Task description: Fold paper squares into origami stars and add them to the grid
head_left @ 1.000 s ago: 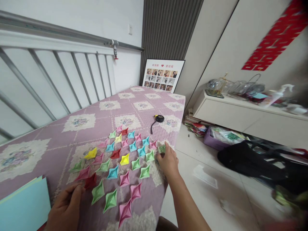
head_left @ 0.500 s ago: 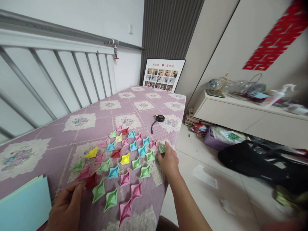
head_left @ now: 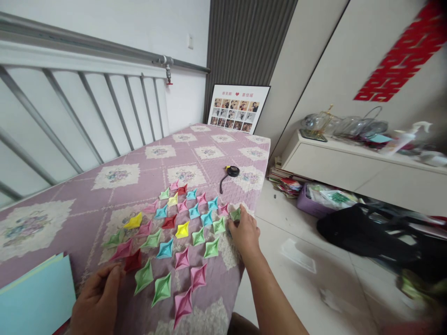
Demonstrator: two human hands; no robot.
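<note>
Beyond the right edge of my cloth-covered surface (head_left: pixel 84 204), a purple bin (head_left: pixel 306 208) sits under the white cabinet (head_left: pixel 331 160), loaded with papers and packets (head_left: pixel 328 197) that rise to its rim. On the cabinet's top stand clear vessels (head_left: pixel 345 126) and a spray bottle (head_left: pixel 398 142); I can't make out what is in them. The folded paper pieces (head_left: pixel 182 229) in front of me are like shallow open boats, hollow side up, in pink, blue, green, yellow and red, laid in slanting rows from close to the near edge toward the middle of the surface. My right hand (head_left: pixel 245 232) is partly open by the right edge, thumb and forefinger set about a light green piece (head_left: pixel 235 214) at the end of a row; I can't tell whether they grip it. My left hand (head_left: pixel 97 298), toward the near left corner, has thumb and fingertips drawn close together right at the tip of a dark red piece (head_left: pixel 133 261), and whether it pinches that tip I can't tell. Beside it, at that corner, lie light blue sheets (head_left: pixel 38 298). A black tape measure (head_left: pixel 233 171) rests past the rows, nearer the right edge.
</note>
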